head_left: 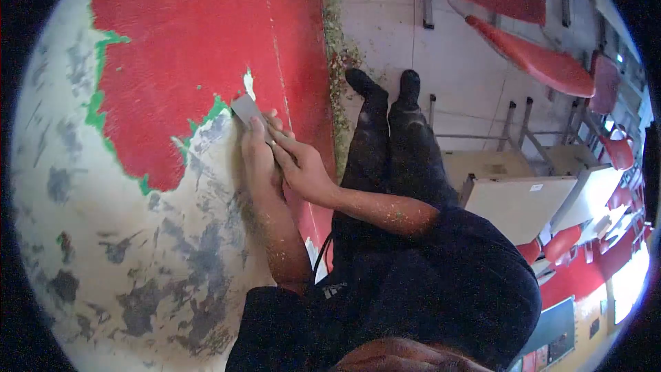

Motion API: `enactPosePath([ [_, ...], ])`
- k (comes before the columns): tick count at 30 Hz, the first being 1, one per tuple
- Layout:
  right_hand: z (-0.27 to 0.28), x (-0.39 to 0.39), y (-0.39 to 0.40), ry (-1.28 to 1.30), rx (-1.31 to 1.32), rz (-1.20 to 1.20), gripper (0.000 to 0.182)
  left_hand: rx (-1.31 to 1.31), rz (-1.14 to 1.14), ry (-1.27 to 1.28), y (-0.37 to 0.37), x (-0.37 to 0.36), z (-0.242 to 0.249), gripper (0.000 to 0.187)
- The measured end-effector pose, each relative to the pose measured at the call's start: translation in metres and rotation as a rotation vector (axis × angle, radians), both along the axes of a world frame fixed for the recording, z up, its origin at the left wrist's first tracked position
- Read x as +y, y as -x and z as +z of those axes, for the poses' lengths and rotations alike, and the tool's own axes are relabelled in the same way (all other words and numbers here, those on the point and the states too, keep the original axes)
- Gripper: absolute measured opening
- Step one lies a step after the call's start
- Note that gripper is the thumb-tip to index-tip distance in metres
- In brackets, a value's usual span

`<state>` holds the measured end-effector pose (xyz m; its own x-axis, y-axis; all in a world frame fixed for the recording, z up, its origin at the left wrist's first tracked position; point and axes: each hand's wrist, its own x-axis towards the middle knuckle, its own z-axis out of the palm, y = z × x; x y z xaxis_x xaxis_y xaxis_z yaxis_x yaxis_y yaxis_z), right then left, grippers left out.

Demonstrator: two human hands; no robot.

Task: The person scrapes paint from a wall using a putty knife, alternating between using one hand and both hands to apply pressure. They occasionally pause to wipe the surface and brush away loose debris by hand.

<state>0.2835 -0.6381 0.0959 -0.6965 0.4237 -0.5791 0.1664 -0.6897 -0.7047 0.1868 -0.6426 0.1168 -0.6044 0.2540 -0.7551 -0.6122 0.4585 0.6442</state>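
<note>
A flat grey scraper (246,106) lies with its blade against the wall, at the border between red paint and bare patchy plaster. My left hand (256,148) is closed round it, the thumb close to the blade. My right hand (303,169) is closed beside and partly over the left, with its fingers by the tool; the handle is hidden between the hands. Red paint (179,41) covers the upper part of the wall, edged with green (210,111). A small white scraped spot (248,83) shows just beyond the blade. Paint flecks cling to both forearms.
Paint chips (337,48) litter the floor (385,21) along the wall's foot, near my dark-covered feet (409,89). To the right stand red chairs (537,58) and tables (516,196) with metal legs. A dark board (554,331) hangs on a far wall.
</note>
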Motion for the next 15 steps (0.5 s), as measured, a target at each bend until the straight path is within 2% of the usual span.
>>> enactPosePath([
  [3, -0.019, -0.005, -0.008, -0.139, -0.021, 0.036, 0.040, -0.045, 0.046, 0.066, -0.007, -0.007, -0.018, 0.030],
  [6, -0.054, -0.017, -0.008, -0.347, -0.001, -0.136, 0.034, -0.110, 0.115, 0.057, -0.005, -0.011, -0.051, 0.028],
  [9, -0.052, 0.005, -0.009, -0.022, 0.006, 0.038, 0.033, -0.071, 0.141, 0.113, -0.003, -0.006, -0.054, 0.029],
  [12, -0.050, -0.002, -0.022, -0.106, -0.005, 0.077, 0.031, -0.030, 0.149, 0.138, -0.008, -0.011, -0.065, 0.029],
  [15, -0.057, 0.011, -0.006, -0.073, -0.001, 0.009, 0.032, -0.025, 0.142, 0.146, 0.001, 0.008, -0.066, 0.030],
])
